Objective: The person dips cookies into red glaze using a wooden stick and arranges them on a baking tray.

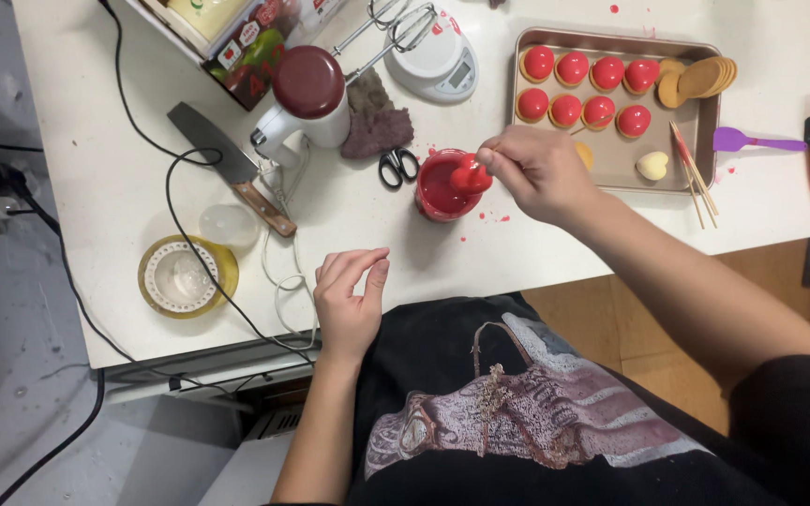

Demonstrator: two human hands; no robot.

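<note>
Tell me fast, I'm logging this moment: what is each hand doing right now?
Left hand: empty, fingers loosely curled, resting at the table edge.
Right hand: closed on a thin stick, holding a red-coated piece over the red cup.

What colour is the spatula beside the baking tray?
Purple; the spatula shows best in the head view.

cup (441, 187) left of tray (611, 155), scissors (397, 167) beside cup, scale (438, 64) behind
</note>
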